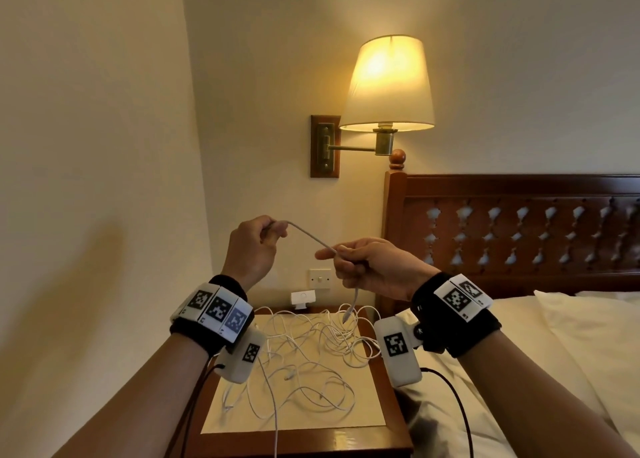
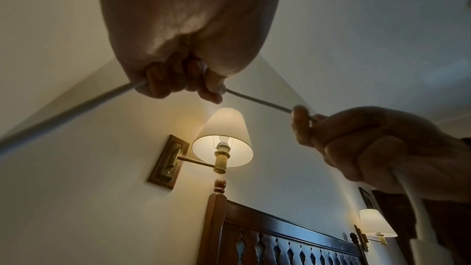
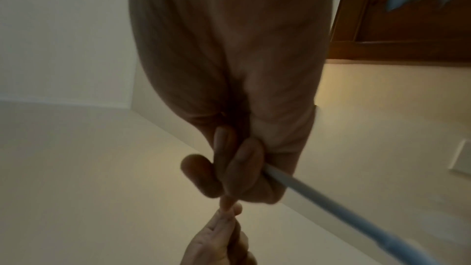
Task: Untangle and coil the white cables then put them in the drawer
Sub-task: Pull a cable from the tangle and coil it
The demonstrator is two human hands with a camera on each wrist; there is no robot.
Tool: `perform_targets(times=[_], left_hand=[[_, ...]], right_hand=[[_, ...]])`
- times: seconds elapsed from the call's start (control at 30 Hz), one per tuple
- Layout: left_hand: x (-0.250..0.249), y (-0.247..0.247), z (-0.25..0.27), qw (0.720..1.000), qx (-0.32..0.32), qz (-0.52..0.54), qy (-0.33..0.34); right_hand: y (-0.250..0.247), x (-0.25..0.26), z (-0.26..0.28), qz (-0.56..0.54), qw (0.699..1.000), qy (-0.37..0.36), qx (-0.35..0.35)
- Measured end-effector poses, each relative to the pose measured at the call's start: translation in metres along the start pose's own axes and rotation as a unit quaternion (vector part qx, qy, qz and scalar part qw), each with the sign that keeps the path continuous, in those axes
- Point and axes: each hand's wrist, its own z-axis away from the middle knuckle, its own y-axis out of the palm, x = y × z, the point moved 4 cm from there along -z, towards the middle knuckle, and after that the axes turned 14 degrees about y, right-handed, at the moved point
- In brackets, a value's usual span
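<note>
Left fingers: the left hand [image 1: 251, 246] is curled round one white cable [image 1: 306, 238], pinching it at the thumb; the fingers [image 2: 163, 84] wrap it fully in the left wrist view.
Right fingers: the right hand [image 1: 372, 267] is closed round the same cable lower down, its fingers [image 3: 242, 170] folded over the cord.
Key relation: the held span runs between the fists, high at the left, sloping down to the right; the hands are near each other.
Free end: the plug end [image 1: 347, 315] hangs from the right fist, so that hand is nearer the end, likely where coiling starts.
Remaining cables: a loose tangle [image 1: 311, 350] lies on the worktop [image 1: 391, 423] below both hands.
Drawer: not in view; nothing stored yet, as far as can be judged.
</note>
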Motion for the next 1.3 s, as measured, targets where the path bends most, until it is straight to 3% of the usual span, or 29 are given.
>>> perform_targets(times=[0.1, 0.23, 0.43, 0.5, 0.6, 0.7, 0.8, 0.93, 1.07, 1.3], left_hand=[[0.000, 0.000, 0.000, 1.000, -0.011, 0.007, -0.001], [0.009, 0.010, 0.017, 0.998, 0.034, 0.039, 0.018], [0.049, 0.029, 0.091, 0.993, 0.093, 0.053, -0.044], [0.033, 0.036, 0.104, 0.981, 0.186, 0.054, -0.031], [-0.018, 0.041, 0.103, 0.924, 0.380, 0.033, 0.030], [-0.065, 0.033, 0.086, 0.888, 0.452, 0.035, 0.075], [-0.095, 0.021, 0.064, 0.899, 0.414, 0.065, 0.129], [-0.100, 0.011, 0.038, 0.934, 0.298, 0.093, 0.171], [-0.086, 0.014, 0.017, 0.962, 0.169, 0.041, 0.210], [-0.058, 0.026, 0.006, 0.983, 0.076, -0.034, 0.162]], right_hand=[[0.004, 0.004, 0.002, -0.021, 0.999, 0.005, 0.024], [0.003, 0.015, 0.005, -0.150, 0.986, -0.057, 0.042], [-0.026, 0.023, 0.015, -0.261, 0.956, -0.131, -0.026], [-0.027, 0.021, 0.014, -0.238, 0.961, -0.133, -0.053], [-0.024, 0.015, 0.010, -0.176, 0.968, -0.143, -0.106], [-0.017, 0.011, 0.006, -0.115, 0.974, -0.147, -0.127], [-0.009, 0.009, 0.007, -0.056, 0.979, -0.146, -0.132], [-0.005, 0.009, 0.010, -0.016, 0.981, -0.142, -0.132], [0.001, 0.005, 0.009, 0.011, 0.985, -0.140, -0.105], [0.009, -0.002, 0.003, -0.008, 0.987, -0.127, -0.100]])
